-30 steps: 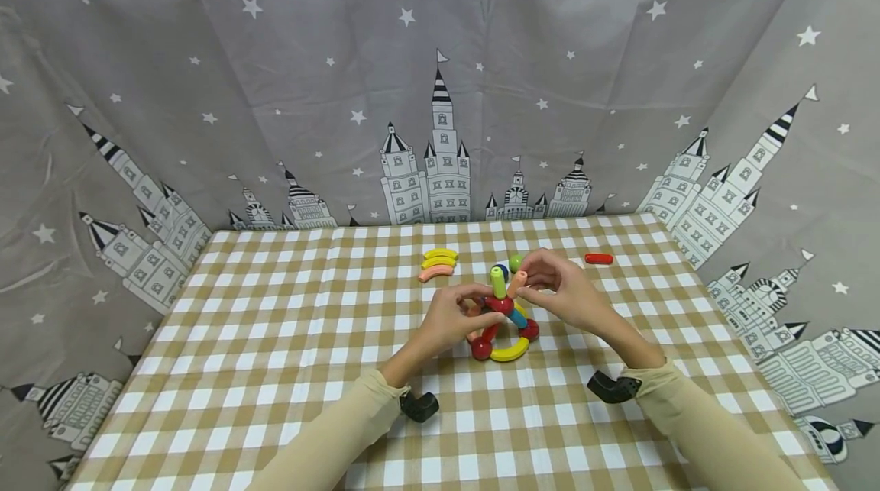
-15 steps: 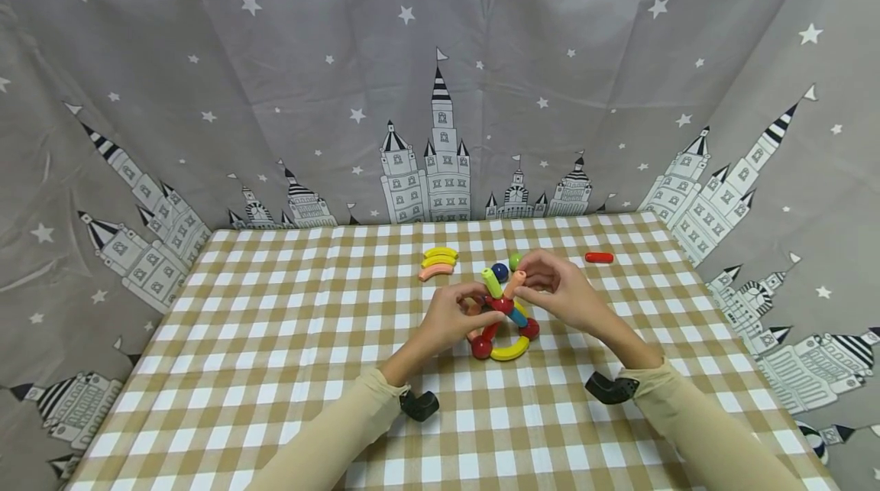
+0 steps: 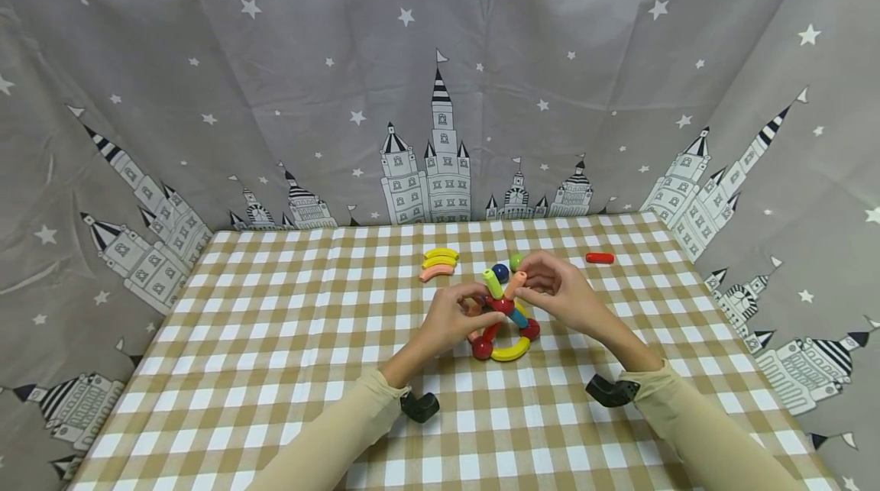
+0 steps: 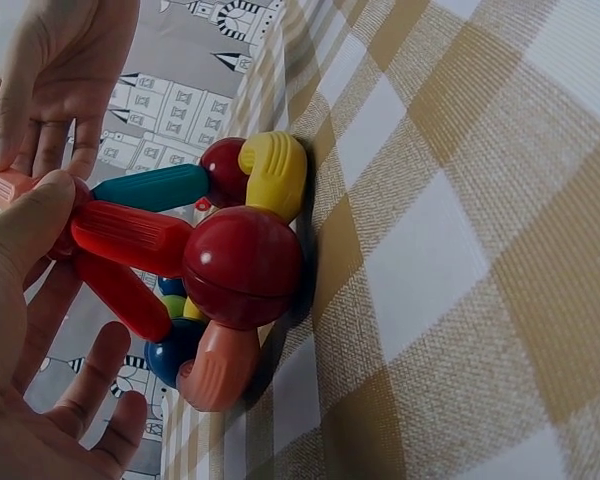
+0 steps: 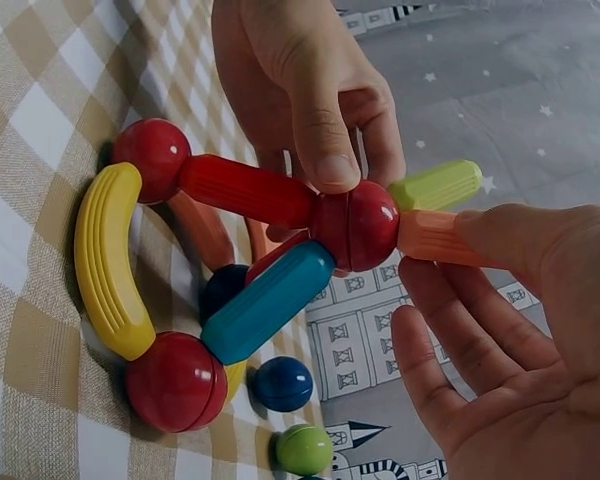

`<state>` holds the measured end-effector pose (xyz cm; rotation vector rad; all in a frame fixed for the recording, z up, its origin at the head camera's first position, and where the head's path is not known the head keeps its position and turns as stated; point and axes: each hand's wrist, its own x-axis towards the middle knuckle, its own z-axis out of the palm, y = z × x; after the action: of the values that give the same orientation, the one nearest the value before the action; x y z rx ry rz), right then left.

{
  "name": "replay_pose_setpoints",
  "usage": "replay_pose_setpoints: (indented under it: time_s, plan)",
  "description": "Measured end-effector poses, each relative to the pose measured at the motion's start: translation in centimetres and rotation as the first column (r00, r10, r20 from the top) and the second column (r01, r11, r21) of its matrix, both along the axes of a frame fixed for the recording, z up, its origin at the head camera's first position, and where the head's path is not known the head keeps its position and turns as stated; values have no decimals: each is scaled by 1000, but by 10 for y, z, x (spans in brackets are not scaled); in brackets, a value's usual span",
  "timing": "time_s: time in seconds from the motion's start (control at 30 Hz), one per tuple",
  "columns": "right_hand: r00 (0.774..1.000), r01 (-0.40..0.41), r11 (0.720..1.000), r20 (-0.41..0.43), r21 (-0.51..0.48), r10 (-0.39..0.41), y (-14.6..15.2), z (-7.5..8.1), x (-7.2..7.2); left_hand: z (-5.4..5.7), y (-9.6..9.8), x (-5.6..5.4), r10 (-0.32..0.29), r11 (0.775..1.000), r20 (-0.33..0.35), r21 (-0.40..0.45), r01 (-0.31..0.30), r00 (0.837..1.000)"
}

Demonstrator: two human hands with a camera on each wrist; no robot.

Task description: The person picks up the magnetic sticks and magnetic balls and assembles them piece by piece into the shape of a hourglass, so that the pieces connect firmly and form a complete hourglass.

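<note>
Green stick (image 3: 493, 285) farther (slightly) from peach stick (image 3: 515, 285)

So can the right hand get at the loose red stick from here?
Probably yes: nothing visible stands between the right hand and the loose red stick on the tablecloth, though it likely must release the peach stick it pinches.

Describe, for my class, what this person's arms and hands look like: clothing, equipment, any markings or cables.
The left hand and right hand are bare, with no glove or ring showing. The left sleeve and right sleeve are long, plain beige. A small, black, angular left unit and right unit sit at the cuffs. No cables show.
</note>
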<state>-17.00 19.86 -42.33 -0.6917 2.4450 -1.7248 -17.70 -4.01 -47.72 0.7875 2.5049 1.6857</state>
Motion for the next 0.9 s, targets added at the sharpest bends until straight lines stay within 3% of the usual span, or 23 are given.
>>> replay_pose_setpoints:
  time_s: [0.9]
  plan:
    - [999, 23, 998, -31, -57, -25, 1, -6, 2, -2, 0, 1, 7, 1000, -69, 27, -5, 998]
